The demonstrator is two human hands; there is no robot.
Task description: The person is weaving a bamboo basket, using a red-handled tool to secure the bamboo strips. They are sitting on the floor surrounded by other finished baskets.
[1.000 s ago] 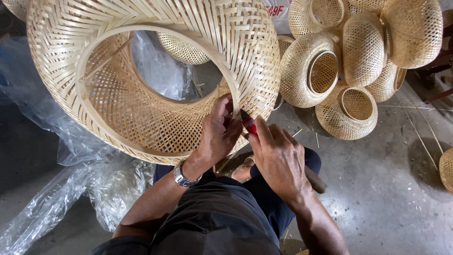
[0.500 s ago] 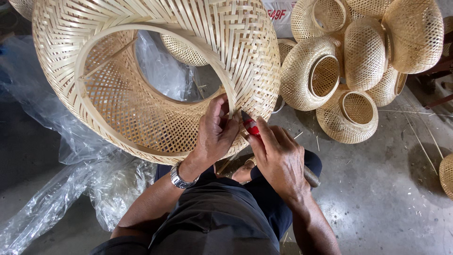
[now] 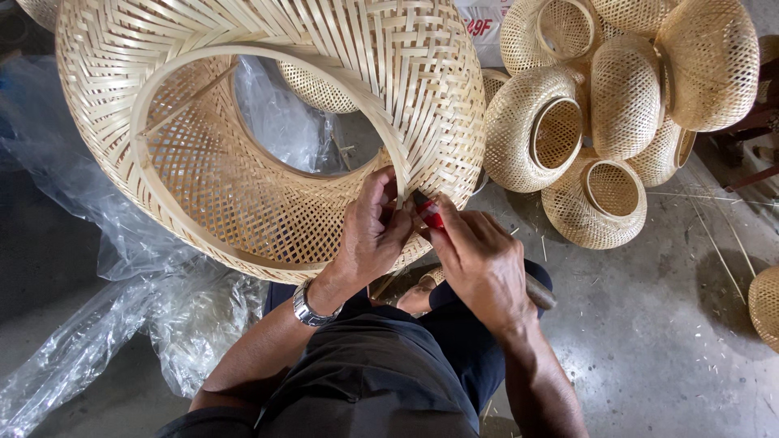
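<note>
A large woven bamboo shade [image 3: 243, 122], round and hollow with a wide open rim, fills the upper left and rests over my lap. My left hand [image 3: 372, 231] grips its near rim, fingers pinching the woven strips; a metal watch sits on that wrist. My right hand [image 3: 480, 259] is closed on a small red-handled tool [image 3: 430, 214], whose tip touches the rim right beside my left fingers. The tool's working end is hidden between my hands and the weave.
A pile of several smaller woven bamboo shades [image 3: 600, 105] lies at the upper right on the concrete floor [image 3: 649, 341]. Crumpled clear plastic sheeting [image 3: 105, 324] spreads at the left. Another basket edge [image 3: 764, 304] shows at the far right. Thin bamboo slivers litter the floor.
The big shade has turned and shifted slightly right in my lap. Both hands stay together at the near rim, the red tool still against the weave.
</note>
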